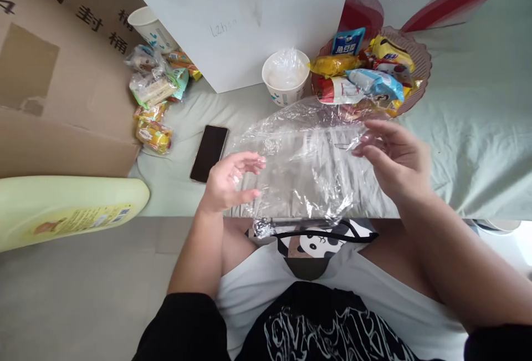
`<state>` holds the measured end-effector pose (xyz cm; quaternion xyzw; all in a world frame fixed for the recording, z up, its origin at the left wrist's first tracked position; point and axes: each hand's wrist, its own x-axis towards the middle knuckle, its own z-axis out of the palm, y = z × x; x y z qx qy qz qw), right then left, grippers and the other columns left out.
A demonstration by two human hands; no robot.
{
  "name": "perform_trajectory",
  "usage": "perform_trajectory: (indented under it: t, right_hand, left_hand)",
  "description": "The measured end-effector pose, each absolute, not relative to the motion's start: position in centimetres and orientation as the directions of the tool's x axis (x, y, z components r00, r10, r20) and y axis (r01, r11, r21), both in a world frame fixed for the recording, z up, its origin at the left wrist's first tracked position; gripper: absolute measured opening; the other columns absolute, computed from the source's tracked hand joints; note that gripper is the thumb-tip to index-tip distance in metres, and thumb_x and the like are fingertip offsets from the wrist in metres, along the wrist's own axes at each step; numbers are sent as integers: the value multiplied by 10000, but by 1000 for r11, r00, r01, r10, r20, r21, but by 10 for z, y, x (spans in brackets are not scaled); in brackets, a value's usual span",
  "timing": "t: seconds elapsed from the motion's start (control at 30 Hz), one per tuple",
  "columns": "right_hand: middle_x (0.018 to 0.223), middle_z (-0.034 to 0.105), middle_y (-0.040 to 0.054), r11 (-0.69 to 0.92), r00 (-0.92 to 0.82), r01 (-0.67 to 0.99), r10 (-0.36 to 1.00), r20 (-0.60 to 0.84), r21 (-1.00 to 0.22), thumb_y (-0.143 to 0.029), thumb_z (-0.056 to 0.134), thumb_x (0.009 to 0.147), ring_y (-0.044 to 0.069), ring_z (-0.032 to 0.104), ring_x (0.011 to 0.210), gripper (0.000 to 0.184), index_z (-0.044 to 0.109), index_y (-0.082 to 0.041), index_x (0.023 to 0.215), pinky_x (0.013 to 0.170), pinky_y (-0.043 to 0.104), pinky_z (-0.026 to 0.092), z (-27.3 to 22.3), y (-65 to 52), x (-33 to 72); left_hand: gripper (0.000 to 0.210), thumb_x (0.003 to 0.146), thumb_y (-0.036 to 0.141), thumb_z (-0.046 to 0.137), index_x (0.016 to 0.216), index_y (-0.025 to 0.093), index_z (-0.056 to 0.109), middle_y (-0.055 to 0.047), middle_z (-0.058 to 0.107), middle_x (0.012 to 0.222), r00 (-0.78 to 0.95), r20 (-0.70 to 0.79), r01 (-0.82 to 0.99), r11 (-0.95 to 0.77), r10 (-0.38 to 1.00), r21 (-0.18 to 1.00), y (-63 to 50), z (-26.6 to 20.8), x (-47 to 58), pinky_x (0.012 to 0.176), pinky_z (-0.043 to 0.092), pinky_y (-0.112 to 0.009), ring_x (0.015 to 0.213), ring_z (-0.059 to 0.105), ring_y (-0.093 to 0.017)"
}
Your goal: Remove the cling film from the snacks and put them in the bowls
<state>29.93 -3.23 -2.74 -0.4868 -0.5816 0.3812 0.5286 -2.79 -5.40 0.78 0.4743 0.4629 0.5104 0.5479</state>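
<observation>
A clear, crinkled plastic bag is spread between my hands, over the front edge of the green cloth. My left hand is at its left side, thumb and fingers apart in a C shape, with some film near the palm. At the upper right of the bag, my right hand pinches the film between thumb and a finger, its index finger stretched out. Just beyond the bag stands a white paper cup with crumpled clear plastic in its mouth. The bag's lower end bunches up above my lap.
A pinkish plate of wrapped snacks sits at the back right. A black phone lies left of my left hand. Farther left are snack packets, another paper cup, a cardboard box and a pale yellow bottle. A white box stands behind.
</observation>
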Motion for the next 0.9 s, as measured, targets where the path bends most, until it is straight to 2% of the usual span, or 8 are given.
perform_trajectory:
  t: [0.1, 0.3, 0.47, 0.57, 0.63, 0.7, 0.77, 0.9]
  right_hand:
    - [858, 679, 7, 284, -23, 351, 955, 296, -892, -275, 747, 854, 188, 671, 738, 414, 700, -322, 1263, 701, 373, 591, -25, -29, 305]
    - [898, 609, 61, 401, -48, 676, 861, 507, -618, -331, 733, 893, 243, 653, 842, 63, 791, -310, 905, 696, 411, 577, -21, -26, 313]
    - [1221, 654, 101, 544, -164, 739, 718, 677, -398, -337, 772, 855, 424, 550, 1339, 77, 773, -309, 783, 1109, 671, 436, 2, -38, 312]
    - [878, 755, 40, 597, -305, 526, 797, 521, -605, -352, 718, 903, 334, 726, 1075, 142, 733, -302, 771, 1151, 671, 409, 18, -44, 318]
    - [716, 749, 14, 356, -509, 283, 843, 175, -890, -421, 668, 959, 228, 744, 718, 180, 747, -279, 881, 935, 537, 598, 24, -43, 326]
    - [686, 754, 49, -32, -735, 116, 669, -108, -993, -579, 674, 937, 198, 696, 555, 377, 773, -226, 1024, 641, 398, 627, 22, -37, 333]
    - [670, 744, 68, -241, -792, 18, 589, -161, -970, -690, 687, 879, 212, 709, 565, 545, 782, -189, 1072, 565, 360, 602, 13, -30, 333]
    - [1057, 788, 101, -233, -569, -74, 809, -151, -970, -678, 745, 832, 228, 760, 969, 557, 735, -228, 1162, 817, 365, 638, -13, -25, 303]
  left_hand:
    - [473, 538, 75, 922, 975, 184, 776, -41, 771, 838, -40, -110, -3, 110, 993, 994, -49, 5, -27, 706, 583, -262, 715, 722, -160]
    - [34, 751, 198, 831, 779, 214, 822, -40, 654, 812, -145, 94, 259, -54, 985, 964, -34, -2, -35, 633, 491, -251, 699, 575, -140]
    - [306, 731, 465, 879, 609, 231, 724, -70, 614, 1000, -190, 323, 383, -233, 927, 894, -32, -8, -42, 875, 556, -350, 1054, 622, -244]
    - [456, 753, 577, 840, 576, 217, 626, -59, 678, 954, -242, 273, 148, -243, 931, 959, -33, -8, -38, 859, 583, -349, 1099, 671, -252]
    - [447, 796, 557, 812, 613, 215, 590, -24, 659, 728, -262, 76, -70, -98, 962, 993, -33, -4, -34, 627, 558, -265, 789, 714, -189]
    - [393, 827, 507, 795, 665, 217, 585, 21, 584, 549, -206, -151, -178, 115, 967, 977, -30, -1, -29, 404, 389, -189, 465, 591, -119]
    - [349, 842, 478, 781, 709, 213, 597, 42, 546, 470, -73, -322, -151, 309, 944, 939, -23, 1, -23, 309, 217, -176, 313, 462, -85]
    - [318, 883, 468, 733, 773, 199, 603, 43, 548, 439, 200, -504, 29, 509, 840, 860, -7, -4, -9, 302, 173, -161, 288, 468, -84]
